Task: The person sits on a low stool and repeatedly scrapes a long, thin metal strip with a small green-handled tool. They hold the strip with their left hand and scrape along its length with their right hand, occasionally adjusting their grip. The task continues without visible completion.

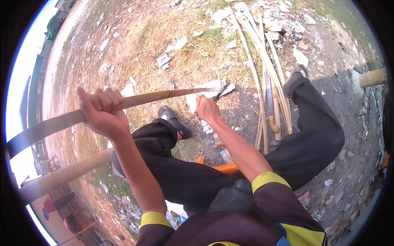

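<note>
My left hand is wrapped round a long bamboo strip, which runs from the left rim across to above my feet. Toward its right end the strip narrows, and a split or raised sliver shows on its edge. My right hand is closed in a pinch just below that end; what lies between the fingertips is too small to make out. To the right, a knife with a curved wooden handle lies on the ground among several split bamboo strips.
A thick bamboo pole reaches in from the left to my left knee. Another pole's end shows at the right. Part of an orange seat is between my legs. Paper scraps and litter cover the dry grass.
</note>
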A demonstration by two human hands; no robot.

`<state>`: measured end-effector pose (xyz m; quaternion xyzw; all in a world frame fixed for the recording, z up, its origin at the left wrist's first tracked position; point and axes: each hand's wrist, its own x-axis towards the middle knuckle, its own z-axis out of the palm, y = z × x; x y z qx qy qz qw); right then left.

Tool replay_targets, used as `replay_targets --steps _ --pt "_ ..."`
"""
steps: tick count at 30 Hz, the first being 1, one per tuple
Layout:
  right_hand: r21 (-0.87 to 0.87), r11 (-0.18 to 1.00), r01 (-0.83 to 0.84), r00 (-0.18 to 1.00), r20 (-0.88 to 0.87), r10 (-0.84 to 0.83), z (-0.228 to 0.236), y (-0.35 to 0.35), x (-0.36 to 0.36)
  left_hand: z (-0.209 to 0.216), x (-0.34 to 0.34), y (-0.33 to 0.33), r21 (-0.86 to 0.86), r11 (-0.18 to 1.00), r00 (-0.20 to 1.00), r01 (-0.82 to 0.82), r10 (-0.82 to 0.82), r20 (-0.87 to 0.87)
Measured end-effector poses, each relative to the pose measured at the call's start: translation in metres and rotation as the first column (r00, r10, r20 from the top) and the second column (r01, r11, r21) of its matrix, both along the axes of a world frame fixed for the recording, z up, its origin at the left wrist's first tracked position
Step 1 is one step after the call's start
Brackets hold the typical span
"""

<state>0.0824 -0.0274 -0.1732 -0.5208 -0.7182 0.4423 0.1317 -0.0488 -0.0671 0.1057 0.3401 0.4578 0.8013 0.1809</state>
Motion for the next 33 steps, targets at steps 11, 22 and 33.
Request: replay_targets --steps 11,22,33 --pt "0.010 1.000 0.022 1.000 -0.020 -0.021 -0.016 0.023 -0.005 -0.001 -0.005 0.001 0.006 0.999 0.999 -0.046 0.047 -0.017" --pt "-0.131 0.990 0.059 0.998 0.028 -0.056 -0.039 0.029 -0.005 0.001 0.003 0.002 -0.014 0.996 0.992 0.093 -0.093 -0.081" --pt "-0.171 0.962 0.211 0.956 0.243 -0.167 -0.124 0.011 0.025 0.000 -0.006 -0.004 -0.029 0.998 0.995 0.047 -0.049 -0.088"
